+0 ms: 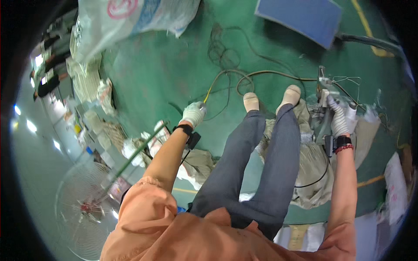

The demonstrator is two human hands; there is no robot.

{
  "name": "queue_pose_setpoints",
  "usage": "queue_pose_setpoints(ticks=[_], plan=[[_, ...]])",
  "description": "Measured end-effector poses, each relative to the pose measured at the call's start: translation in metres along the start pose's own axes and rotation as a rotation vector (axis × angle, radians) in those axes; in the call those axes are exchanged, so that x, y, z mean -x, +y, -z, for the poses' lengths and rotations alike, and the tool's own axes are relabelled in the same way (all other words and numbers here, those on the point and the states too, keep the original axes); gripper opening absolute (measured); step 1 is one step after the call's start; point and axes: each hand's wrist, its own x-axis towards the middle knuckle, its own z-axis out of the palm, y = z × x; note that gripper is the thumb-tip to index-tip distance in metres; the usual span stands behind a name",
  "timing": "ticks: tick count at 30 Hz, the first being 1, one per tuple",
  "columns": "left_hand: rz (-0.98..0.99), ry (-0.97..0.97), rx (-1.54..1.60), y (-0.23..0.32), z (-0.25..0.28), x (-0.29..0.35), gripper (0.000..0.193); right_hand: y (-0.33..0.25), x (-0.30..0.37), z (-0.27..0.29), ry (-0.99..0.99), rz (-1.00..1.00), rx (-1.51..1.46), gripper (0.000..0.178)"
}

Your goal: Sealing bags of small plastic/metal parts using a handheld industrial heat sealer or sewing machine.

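My left hand (194,114), in a white ribbed glove, is closed at the yellow end of a cord (207,94). From there the cord curves and loops over the floor toward a metal machine (323,93) on the right, which looks like a portable bag sewing machine with a thin wire guide. My right hand (339,116), gloved too, is wrapped around the machine's upper part; its fingers partly cover the grip. Against that hand's outer side is a white cone-like piece (350,114). Beige sacks (313,174) lie below the machine, beside my legs.
Thin dark cable (224,56) lies coiled on the green floor ahead. A large white sack (130,26) stands far left, and a blue panel (300,19) is at the far right. At left are a wire-caged fan (87,209) and a green pole (137,152).
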Motion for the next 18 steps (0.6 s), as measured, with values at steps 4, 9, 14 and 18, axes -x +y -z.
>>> queue_pose_setpoints(ticks=[4, 9, 14, 18], plan=[[0.247, -0.066, 0.1, -0.052, -0.084, -0.06, 0.037, 0.034, -0.114, -0.034, 0.132, 0.194, 0.273, 0.057], [0.484, -0.03, 0.25, -0.155, -0.203, -0.034, 0.039, 0.108, -0.164, -0.054, 0.097, 0.264, 0.419, 0.065], [0.629, 0.11, 0.247, -0.242, -0.23, -0.05, 0.042, 0.124, -0.221, -0.067, -0.07, 0.265, 0.281, 0.047], [0.57, 0.21, 0.183, -0.262, -0.25, -0.099, 0.042, 0.108, -0.317, 0.007, -0.297, 0.361, 0.408, 0.042]])
